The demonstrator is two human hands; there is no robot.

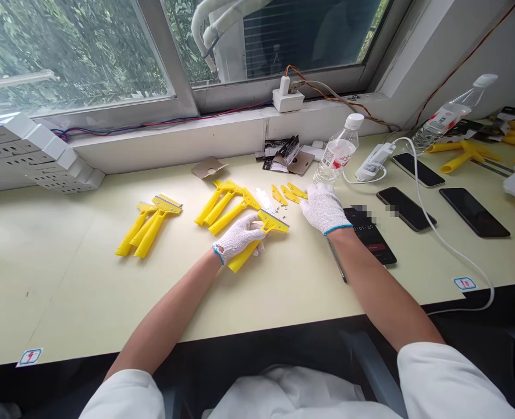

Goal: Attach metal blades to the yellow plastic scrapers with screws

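Now L hand (240, 237) clamped round yel. scraper (242, 258), head (273, 222) past grip; R hand (322, 207): can't tell.

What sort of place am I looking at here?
Probably a small workshop with assembly stations by a window. Several matching yellow scrapers lie on the table, small loose yellow pieces lie near the gloved right hand, and marked labels sit at the table's front edge.
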